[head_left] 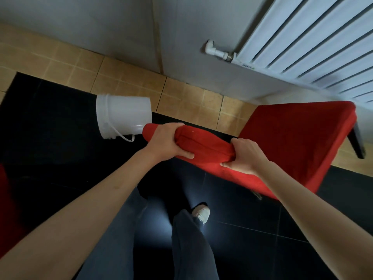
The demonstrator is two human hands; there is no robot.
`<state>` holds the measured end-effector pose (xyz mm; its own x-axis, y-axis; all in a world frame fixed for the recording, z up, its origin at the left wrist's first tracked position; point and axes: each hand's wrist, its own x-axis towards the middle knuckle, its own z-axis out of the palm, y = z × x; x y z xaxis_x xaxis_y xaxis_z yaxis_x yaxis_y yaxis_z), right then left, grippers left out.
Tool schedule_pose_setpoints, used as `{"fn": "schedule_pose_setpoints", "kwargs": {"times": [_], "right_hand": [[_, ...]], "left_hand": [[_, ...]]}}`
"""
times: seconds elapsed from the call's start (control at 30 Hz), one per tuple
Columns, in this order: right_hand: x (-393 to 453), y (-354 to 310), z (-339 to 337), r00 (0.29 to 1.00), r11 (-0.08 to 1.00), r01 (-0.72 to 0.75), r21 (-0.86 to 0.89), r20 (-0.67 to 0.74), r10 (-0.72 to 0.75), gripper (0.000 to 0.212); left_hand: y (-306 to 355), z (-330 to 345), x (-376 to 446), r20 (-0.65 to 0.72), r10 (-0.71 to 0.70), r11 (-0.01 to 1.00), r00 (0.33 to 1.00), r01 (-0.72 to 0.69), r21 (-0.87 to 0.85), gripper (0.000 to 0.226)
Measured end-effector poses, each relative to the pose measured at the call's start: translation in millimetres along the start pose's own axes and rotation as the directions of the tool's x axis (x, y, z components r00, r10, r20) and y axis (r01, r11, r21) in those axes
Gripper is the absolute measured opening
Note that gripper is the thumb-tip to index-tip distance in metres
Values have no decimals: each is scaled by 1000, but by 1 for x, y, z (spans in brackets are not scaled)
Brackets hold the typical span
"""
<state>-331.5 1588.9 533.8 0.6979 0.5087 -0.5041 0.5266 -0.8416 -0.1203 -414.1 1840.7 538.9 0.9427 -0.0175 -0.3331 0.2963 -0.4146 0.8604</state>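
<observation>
Both my hands grip the padded top of a red upholstered chair's backrest (203, 142). My left hand (167, 142) wraps around its left end, fingers curled over the far side and thumb below. My right hand (243, 156) clasps the right end of the same padded edge. The chair's red seat (296, 142) spreads out to the right, with one dark leg (358, 141) showing past its far corner. The chair stands half on the black floor, half on tan tiles.
A white plastic bucket (123, 116) with a thin handle sits on the floor just left of the chair. A white radiator (314, 37) and its pipe fitting (218, 51) hang on the grey wall behind. My legs and a white shoe (201, 214) are below.
</observation>
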Motion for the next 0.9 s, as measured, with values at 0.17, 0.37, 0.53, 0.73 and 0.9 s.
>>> {"fn": "schedule_pose_setpoints", "kwargs": {"times": [0.17, 0.37, 0.53, 0.73, 0.9], "right_hand": [[-45, 23, -17, 996, 992, -83, 91, -38, 87, 50], [-103, 55, -34, 988, 978, -119, 169, -82, 134, 43], [-146, 80, -36, 988, 981, -103, 167, -101, 120, 41], [-184, 105, -40, 986, 979, -64, 192, -139, 92, 40], [-220, 135, -47, 972, 969, -77, 233, -199, 125, 39]], "left_hand": [[54, 18, -11, 7, 55, 997, 998, -55, 47, 52], [118, 50, -37, -10, 90, 991, 996, -89, 101, 53], [141, 79, -59, 25, 52, 978, 998, -56, 202, 70], [175, 108, -68, 19, 98, 978, 995, -100, 181, 54], [221, 132, -68, 63, 153, 926, 986, -165, 339, 62]]}}
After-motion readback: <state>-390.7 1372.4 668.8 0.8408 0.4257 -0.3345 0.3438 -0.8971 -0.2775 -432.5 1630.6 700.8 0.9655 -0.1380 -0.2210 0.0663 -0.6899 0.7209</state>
